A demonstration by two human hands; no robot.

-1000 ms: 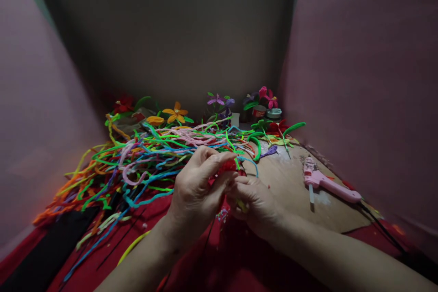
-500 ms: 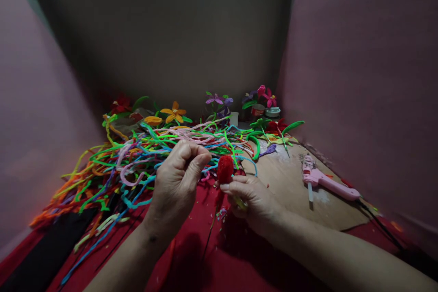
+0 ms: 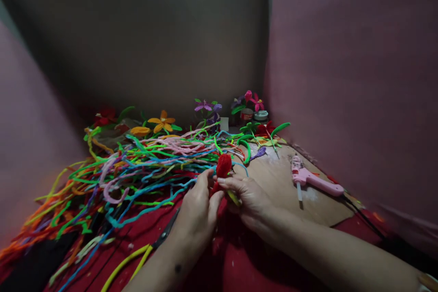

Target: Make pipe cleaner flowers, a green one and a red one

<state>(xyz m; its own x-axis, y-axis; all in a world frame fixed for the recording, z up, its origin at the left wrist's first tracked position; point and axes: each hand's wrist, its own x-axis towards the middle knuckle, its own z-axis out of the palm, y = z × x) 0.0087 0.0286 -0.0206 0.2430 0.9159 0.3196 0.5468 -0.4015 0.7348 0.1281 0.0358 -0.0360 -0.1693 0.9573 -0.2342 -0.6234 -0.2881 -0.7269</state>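
A fuzzy red bud (image 3: 224,165) stands upright between my two hands, near the middle of the view. My right hand (image 3: 248,196) pinches it just below its head, and a yellow-green piece (image 3: 234,198) shows under those fingers. From the left, my left hand (image 3: 201,205) closes its fingers and thumb round the lower red part. The lower end of the bud is hidden by my fingers.
Many coloured fuzzy stems (image 3: 164,159) lie heaped at the left. Yellow-handled scissors (image 3: 137,253) lie beside my left forearm. A pink glue gun (image 3: 316,181) rests on a brown board (image 3: 273,191) at the right. Fuzzy flowers (image 3: 162,121) stand along the back.
My left hand has come down and right from above the stems to the red bud and closed on it. The view has shifted, and the yellow-handled scissors now show.
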